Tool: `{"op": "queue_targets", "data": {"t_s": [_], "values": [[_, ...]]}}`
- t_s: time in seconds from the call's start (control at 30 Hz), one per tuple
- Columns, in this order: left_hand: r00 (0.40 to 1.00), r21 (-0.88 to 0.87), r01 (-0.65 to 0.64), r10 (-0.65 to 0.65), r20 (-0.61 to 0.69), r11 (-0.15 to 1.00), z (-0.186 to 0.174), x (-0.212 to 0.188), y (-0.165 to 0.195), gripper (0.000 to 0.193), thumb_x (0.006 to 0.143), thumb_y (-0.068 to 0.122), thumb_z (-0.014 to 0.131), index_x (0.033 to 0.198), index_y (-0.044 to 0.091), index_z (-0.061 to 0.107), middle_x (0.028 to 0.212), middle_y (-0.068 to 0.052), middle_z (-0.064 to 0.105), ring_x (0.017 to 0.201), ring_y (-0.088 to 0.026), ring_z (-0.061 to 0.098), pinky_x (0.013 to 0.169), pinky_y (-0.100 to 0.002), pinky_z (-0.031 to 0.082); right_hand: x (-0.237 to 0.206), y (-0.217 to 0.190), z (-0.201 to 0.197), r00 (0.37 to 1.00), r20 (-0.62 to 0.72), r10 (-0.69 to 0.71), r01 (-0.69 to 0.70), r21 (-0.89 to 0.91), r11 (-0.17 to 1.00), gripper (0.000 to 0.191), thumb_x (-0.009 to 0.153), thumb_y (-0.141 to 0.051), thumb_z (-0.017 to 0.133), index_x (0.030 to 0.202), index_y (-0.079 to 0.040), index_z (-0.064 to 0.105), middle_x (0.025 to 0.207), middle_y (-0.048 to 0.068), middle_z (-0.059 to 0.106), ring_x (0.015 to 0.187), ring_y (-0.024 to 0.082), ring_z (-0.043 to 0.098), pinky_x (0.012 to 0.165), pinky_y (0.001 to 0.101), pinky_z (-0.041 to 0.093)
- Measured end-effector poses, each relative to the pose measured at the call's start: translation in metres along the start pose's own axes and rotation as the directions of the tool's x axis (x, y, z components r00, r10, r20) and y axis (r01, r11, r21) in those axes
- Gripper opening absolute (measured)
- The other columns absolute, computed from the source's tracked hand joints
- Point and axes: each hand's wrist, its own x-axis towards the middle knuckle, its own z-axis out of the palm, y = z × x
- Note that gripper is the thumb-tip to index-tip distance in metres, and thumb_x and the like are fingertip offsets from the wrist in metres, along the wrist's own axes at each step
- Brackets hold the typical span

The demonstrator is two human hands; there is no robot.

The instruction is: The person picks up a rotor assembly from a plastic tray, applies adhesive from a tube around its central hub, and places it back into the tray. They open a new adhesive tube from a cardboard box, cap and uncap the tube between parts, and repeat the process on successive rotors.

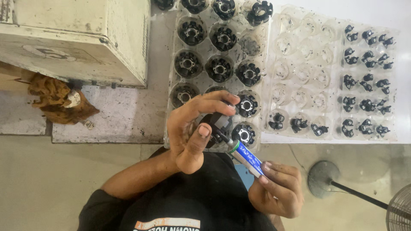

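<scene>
My left hand (192, 132) is closed around a black round part (216, 124), held up over the near edge of the workbench. My right hand (278, 190) grips a blue and white tube (246, 157) with a green collar. Its thin dark nozzle touches the black part by my left thumb. Right under my hands lies a clear plastic tray (171, 77) with several more black round parts (219, 67), each with a metal centre, sitting in its cups.
A second clear tray (299, 51) to the right has empty cups and, at its right side, several small black pieces (366, 79). A worn cream metal box (77, 38) stands at the left, with a brown rag (58, 98) below it. A fan's base (323, 177) stands on the floor.
</scene>
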Motion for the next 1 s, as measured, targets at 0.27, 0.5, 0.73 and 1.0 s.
{"op": "queue_targets", "data": {"t_s": [0.27, 0.5, 0.73, 1.0], "values": [[0.997, -0.12, 0.068, -0.073, -0.04, 0.99, 0.0, -0.008, -0.001, 0.049, 0.116, 0.036, 0.05, 0.125, -0.01, 0.062, 0.131, -0.026, 0.066, 0.125, -0.024, 0.064, 0.11, -0.032, 0.047, -0.001, -0.01, -0.003, 1.0, -0.004, 0.01, -0.01, -0.015, 1.0, 0.019, 0.086, 0.008, 0.072, 0.086, -0.006, 0.059, 0.079, 0.013, 0.067, 0.076, 0.028, 0.073, 0.064, 0.0353, 0.063], [0.997, -0.132, 0.061, -0.067, -0.047, 0.989, 0.001, -0.011, -0.002, 0.049, 0.116, 0.036, 0.05, 0.125, -0.01, 0.062, 0.132, -0.025, 0.066, 0.127, -0.025, 0.064, 0.111, -0.032, 0.047, -0.003, -0.011, -0.004, 1.0, -0.031, 0.005, -0.006, -0.022, 1.0, 0.019, 0.087, 0.005, 0.074, 0.086, -0.006, 0.058, 0.078, 0.013, 0.067, 0.075, 0.028, 0.073, 0.061, 0.0341, 0.063], [0.995, -0.16, 0.065, -0.076, -0.061, 0.985, 0.005, -0.014, -0.004, 0.051, 0.117, 0.039, 0.051, 0.125, -0.01, 0.062, 0.132, -0.026, 0.065, 0.126, -0.024, 0.063, 0.112, -0.033, 0.047, -0.007, -0.009, -0.009, 1.0, -0.014, 0.006, -0.006, -0.009, 1.0, 0.02, 0.086, 0.004, 0.076, 0.087, -0.006, 0.058, 0.077, 0.013, 0.067, 0.075, 0.027, 0.073, 0.064, 0.0345, 0.062], [0.971, -0.533, 0.086, -0.19, -0.143, 0.842, 0.014, -0.022, -0.019, 0.044, 0.119, 0.036, 0.051, 0.126, -0.007, 0.058, 0.132, -0.026, 0.062, 0.124, -0.032, 0.061, 0.111, -0.044, 0.05, -0.004, -0.013, -0.015, 0.997, 0.042, 0.07, -0.069, -0.006, 0.998, 0.022, 0.087, 0.003, 0.078, 0.091, -0.006, 0.058, 0.082, 0.014, 0.068, 0.08, 0.028, 0.073, 0.063, 0.0319, 0.063]]}}
